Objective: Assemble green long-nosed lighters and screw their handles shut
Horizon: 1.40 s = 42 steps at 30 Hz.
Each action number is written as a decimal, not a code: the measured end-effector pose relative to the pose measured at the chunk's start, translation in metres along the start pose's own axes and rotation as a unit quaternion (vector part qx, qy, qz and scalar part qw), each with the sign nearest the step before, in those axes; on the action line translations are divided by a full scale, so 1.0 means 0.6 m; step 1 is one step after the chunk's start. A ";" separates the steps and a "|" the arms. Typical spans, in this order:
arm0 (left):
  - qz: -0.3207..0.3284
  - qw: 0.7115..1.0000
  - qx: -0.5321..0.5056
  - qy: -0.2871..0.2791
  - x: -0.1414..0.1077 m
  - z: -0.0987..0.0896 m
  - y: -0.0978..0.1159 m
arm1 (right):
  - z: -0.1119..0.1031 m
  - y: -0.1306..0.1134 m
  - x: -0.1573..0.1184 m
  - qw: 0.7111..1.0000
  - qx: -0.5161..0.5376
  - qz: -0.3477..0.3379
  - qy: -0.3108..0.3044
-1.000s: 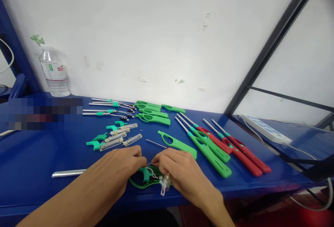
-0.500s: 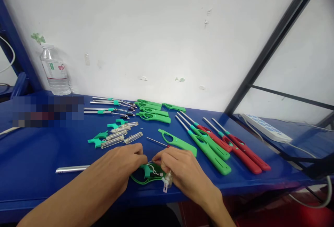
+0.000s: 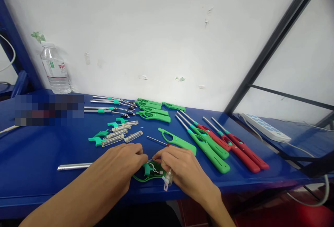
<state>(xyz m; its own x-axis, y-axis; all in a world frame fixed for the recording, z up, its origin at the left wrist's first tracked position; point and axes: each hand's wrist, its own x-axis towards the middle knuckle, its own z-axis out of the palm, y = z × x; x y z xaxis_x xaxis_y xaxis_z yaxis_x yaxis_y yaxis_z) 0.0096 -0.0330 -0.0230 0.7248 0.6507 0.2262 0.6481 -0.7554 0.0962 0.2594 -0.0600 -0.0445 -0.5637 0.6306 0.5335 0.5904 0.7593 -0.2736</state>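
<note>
Near the table's front edge, my left hand is closed over a lighter assembly, its fingertips pinched on something hidden. My right hand is closed as well, with a clear fuel tank at its palm side and a thin piece at its fingertips. Between the hands lies an open green casing with a teal trigger, white wires and a black part. A metal tube sticks out left from under my left forearm. Behind my right hand is a loose green shell beside a thin screwdriver.
Clear tanks and teal triggers lie at centre left. Metal tubes and green shells sit behind. Several green and red lighters lie right, near a power strip. A water bottle stands back left.
Both hands stay almost in the same place. The view has shifted very slightly, and the casing between the hands has moved a little to the right.
</note>
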 end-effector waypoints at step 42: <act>-0.045 0.995 0.065 -0.065 0.033 -0.011 0.023 | 0.008 0.004 -0.006 0.999 -0.005 -0.022 0.039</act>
<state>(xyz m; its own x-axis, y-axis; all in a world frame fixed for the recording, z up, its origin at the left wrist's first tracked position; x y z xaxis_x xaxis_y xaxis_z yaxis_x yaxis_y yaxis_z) 0.0312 -0.0309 -0.0109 0.6814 0.7258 0.0942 0.7301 -0.6831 -0.0185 0.2601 -0.0596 -0.0506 -0.5428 0.5824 0.6051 0.5725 0.7838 -0.2408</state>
